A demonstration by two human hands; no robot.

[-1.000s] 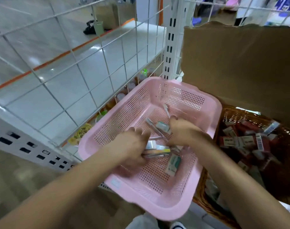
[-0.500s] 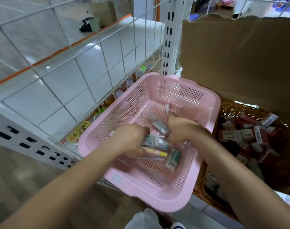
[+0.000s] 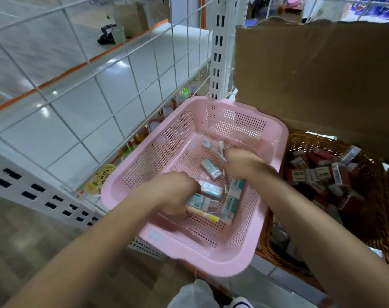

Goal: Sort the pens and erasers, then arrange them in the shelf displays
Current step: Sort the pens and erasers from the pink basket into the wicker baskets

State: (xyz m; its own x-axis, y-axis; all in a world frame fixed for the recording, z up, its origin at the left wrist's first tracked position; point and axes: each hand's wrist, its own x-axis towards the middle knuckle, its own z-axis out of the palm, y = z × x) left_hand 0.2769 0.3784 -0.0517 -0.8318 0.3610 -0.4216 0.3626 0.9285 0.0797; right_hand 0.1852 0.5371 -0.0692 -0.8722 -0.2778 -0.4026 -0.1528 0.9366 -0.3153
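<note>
Left hand [image 3: 173, 194] grips a yellow-tipped pen [image 3: 205, 215], right hand [image 3: 244, 163] is closed on thin pens [image 3: 221, 151]
Both reach into the pink perforated basket [image 3: 238, 121], where wrapped erasers [image 3: 211, 168] lie loose between them; just right sits a wicker basket [image 3: 271, 247] of red packets [image 3: 322, 174], cardboard [image 3: 311, 74] behind it, wire grid [image 3: 100, 85] far left

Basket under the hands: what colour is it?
The basket is pink, perforated with small holes all over; the head view shows it best.
</note>
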